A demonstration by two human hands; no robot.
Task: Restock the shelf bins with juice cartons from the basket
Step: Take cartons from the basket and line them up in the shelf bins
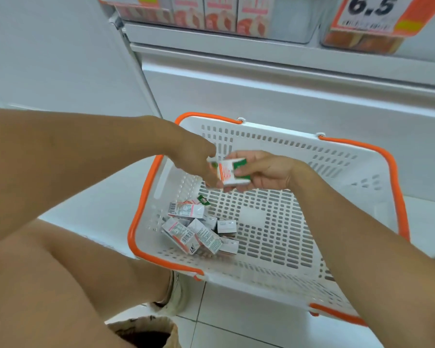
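A white basket (337,222) with an orange rim sits on the floor below the shelf. Several small juice cartons (194,227) lie in a heap at its left bottom corner. Above the basket, a white, orange and green juice carton (230,172) is held between both hands. My right hand (264,172) grips its right end, thumb on the green top. My left hand (196,159) touches its left end with the fingertips. Clear shelf bins (286,23) above hold upright orange-and-white cartons (219,16).
An orange price tag (377,13) reading 6.5 hangs on the right bin. The white shelf base (261,79) stands behind the basket. My bent leg and shoe (178,295) are left of the basket. A woven basket rim (146,330) shows at the bottom.
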